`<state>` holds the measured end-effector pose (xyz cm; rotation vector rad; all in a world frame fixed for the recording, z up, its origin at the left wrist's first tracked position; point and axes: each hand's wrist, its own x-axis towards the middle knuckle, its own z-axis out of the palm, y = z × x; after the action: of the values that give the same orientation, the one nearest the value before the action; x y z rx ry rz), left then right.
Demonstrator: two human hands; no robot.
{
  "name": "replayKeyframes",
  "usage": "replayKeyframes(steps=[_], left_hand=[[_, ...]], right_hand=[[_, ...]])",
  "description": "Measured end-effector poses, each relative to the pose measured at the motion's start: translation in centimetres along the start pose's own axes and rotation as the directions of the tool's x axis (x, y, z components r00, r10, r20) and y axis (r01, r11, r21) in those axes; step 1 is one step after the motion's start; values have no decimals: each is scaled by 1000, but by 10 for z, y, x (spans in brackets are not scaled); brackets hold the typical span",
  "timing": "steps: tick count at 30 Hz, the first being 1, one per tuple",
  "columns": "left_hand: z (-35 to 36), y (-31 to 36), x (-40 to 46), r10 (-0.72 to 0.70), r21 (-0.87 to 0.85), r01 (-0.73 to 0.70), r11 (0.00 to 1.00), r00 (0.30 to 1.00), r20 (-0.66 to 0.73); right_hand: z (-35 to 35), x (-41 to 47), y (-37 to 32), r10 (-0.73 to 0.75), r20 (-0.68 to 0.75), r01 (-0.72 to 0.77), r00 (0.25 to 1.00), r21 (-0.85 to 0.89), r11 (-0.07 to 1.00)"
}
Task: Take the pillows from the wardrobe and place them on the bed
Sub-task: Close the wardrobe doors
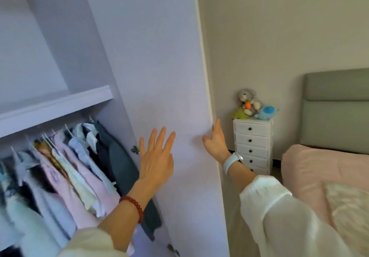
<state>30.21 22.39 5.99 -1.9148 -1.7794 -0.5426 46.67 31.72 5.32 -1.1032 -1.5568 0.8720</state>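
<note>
The lilac wardrobe stands open on the left, with a bare upper shelf and a rail of hanging clothes below. No pillow shows inside it. Its door is swung out in front of me. My left hand, with a red bead bracelet, is spread flat at the door's face, holding nothing. My right hand, with a white watch, grips the door's right edge, thumb on the front and other fingers hidden behind. The bed with a pink cover lies at the right, with a pale patterned cushion or pillow on it.
A white narrow chest of drawers stands against the wall between door and bed, with soft toys on top. A grey padded headboard rises behind the bed. A strip of floor runs between door and bed.
</note>
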Motion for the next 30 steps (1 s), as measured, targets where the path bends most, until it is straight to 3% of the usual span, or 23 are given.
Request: replayKeyframes(steps=[6,11,14,19,22,24,27,30], left_hand=[[-18,1,-4,67,-26,-70,997,992,-104],[-46,-13,-22,274,178,-233,956,927,-257],[-66,-50,-45,306,299,-214,930,903,-303],[-106,-114,-108,110,540,35,841,966,-234],[-127,-145,-130,-171,598,192,778,981,-93],[-137,-168,-136,-381,639,287,714,925,9],[-152,-193,-134,-548,724,324,609,832,89],[-172,-189,-138,-601,603,474,641,799,11]], right_hand=[[20,-24,17,-143,-54,148,988,110,983],[49,-94,4,-390,112,347,914,280,895],[78,-117,-10,-499,278,425,821,287,859],[153,-131,-38,-541,570,594,618,113,797],[204,-130,-63,-479,711,639,515,54,768],[232,-124,-80,-393,783,638,481,-6,770],[260,-117,-101,-285,838,648,465,-103,755],[270,-129,-116,-372,738,649,562,-116,752]])
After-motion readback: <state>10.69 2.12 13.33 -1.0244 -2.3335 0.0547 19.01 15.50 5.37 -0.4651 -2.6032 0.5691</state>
